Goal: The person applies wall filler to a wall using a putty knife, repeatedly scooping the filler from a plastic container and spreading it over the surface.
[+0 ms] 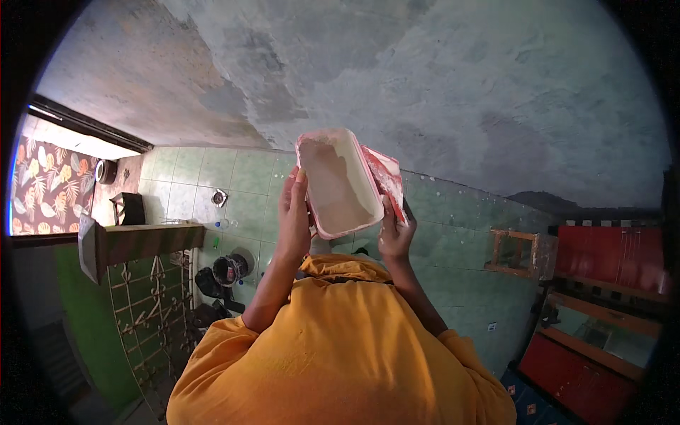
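In front of my chest I hold up a rectangular plastic tub (360, 185), pale inside with a pinkish, smeared rim. A greyish-beige paste or liquid (329, 185) covers much of its inside. My left hand (292, 209) grips the tub's left side, thumb on the rim. At the tub's right side, my right hand (397, 232) is closed on a flat red piece smeared with white (387, 180). Its fingers also come against the tub's right edge. The piece's lower part is hidden in the hand, and its exact kind cannot be made out.
A patchy grey wall (425, 85) rises ahead above a green tiled floor (446, 248). On the left are a black bucket (232, 269), a metal grille (150, 312) and a doorway with a leaf-patterned cloth (53, 184). A small wooden frame (513, 268) and red cabinets (588, 251) stand right.
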A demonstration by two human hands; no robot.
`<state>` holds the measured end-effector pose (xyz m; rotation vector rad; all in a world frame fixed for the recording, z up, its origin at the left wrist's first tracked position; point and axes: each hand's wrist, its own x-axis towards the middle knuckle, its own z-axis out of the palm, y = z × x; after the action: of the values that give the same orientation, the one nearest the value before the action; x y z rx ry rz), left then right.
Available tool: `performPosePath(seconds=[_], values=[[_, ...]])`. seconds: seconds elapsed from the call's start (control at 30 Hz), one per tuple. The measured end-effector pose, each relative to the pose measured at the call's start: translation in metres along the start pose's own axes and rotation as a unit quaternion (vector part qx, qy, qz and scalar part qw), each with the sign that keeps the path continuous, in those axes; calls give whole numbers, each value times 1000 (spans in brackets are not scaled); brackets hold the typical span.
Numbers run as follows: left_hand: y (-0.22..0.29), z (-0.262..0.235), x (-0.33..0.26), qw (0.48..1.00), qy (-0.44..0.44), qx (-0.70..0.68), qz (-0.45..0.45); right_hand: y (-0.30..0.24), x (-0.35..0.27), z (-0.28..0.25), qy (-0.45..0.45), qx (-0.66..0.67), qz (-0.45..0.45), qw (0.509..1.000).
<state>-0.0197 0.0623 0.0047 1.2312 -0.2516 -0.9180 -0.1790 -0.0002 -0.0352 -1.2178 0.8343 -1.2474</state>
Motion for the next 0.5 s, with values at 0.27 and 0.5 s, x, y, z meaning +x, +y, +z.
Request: performPosePath(seconds=[0.27, 0.5], values=[[-11, 19, -67, 999, 36, -6, -37, 5, -24, -49, -138, -74, -21, 987], [-34, 17, -101, 999, -4, 5, -34, 19, -31, -86, -174, -190, -66, 964]])
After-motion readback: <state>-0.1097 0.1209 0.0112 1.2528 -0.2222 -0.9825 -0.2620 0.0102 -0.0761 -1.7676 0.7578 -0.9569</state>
